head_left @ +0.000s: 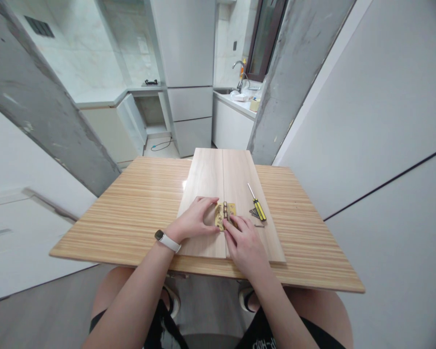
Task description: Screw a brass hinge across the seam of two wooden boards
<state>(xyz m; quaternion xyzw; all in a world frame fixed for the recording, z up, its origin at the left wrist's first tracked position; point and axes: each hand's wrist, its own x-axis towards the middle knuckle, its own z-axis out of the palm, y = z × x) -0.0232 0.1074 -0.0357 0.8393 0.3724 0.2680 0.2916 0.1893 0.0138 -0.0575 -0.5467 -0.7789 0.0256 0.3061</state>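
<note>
Left hand: I'm watching my left hand (195,219) lying on the left board (202,203), palm down, fingers spread and bent, fingertips (215,200) reaching the left leaf of the hinge (225,214). It is pressing flat, not clamped around anything.
Right hand: my right hand (244,245) is coming in from below on the right board (250,208), fingers curled toward the hinge. The fingertips (228,227) are sitting at its lower edge; I cannot tell whether they are pinching something small there or only touching.
Hinge: the brass hinge is lying flat over the seam where the two boards are meeting, its pin running along that seam, one leaf on each board. It is sitting toward the near end of the boards, right between my two hands.
Boards: two pale boards are lying side by side, long edges touching, on the striped table (138,213), running away from me.
Screwdriver: a screwdriver (256,203) with a yellow and black handle is resting on the right board, just beside the hinge, blade pointing away from me.
Screws: a small dark cluster of screws (255,213) is lying against the screwdriver handle, near my right hand.
Watch: a white watch (166,241) is showing on my left wrist.
Background: a white fridge (187,72) and a sink tap (240,72) are standing well beyond the table.
</note>
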